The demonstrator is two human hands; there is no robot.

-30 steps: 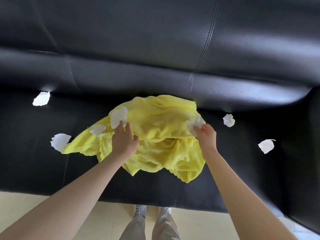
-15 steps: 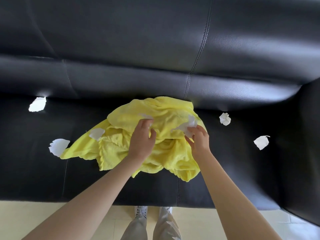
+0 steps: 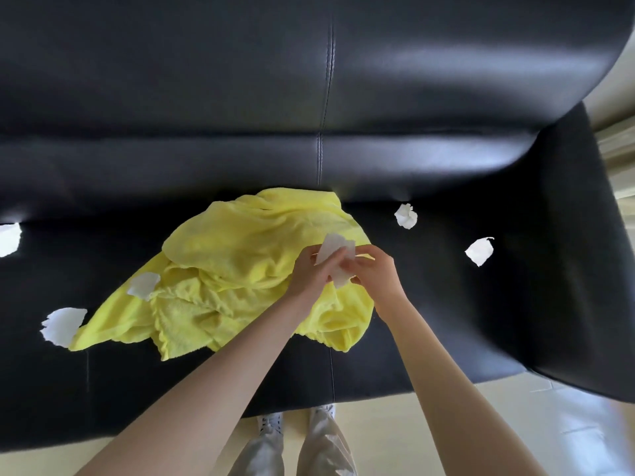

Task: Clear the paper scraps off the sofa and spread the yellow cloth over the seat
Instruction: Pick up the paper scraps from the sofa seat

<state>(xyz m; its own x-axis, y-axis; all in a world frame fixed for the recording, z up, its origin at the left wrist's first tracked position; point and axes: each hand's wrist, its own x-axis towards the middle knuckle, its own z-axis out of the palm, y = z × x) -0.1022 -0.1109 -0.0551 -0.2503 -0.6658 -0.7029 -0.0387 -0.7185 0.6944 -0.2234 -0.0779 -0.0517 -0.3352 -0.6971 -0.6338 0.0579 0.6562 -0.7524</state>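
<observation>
A paper scrap (image 3: 8, 239) lies at the far left of the black sofa (image 3: 446, 321) seat, another (image 3: 63, 326) touches the crumpled yellow cloth (image 3: 233, 269), and a third (image 3: 143, 285) rests on it. Above the cloth, the left hand (image 3: 311, 269) and right hand (image 3: 376, 271) meet, fingers curled, pinching white scraps (image 3: 335, 250). Two more scraps (image 3: 405, 216) (image 3: 479, 251) lie right.

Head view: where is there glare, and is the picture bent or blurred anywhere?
Head view: white glare streaks lie on the sofa back; the wide lens bends the sofa's right end; the cloth and both hands' scraps look sharp; the far-left scrap is cut by the edge.
</observation>
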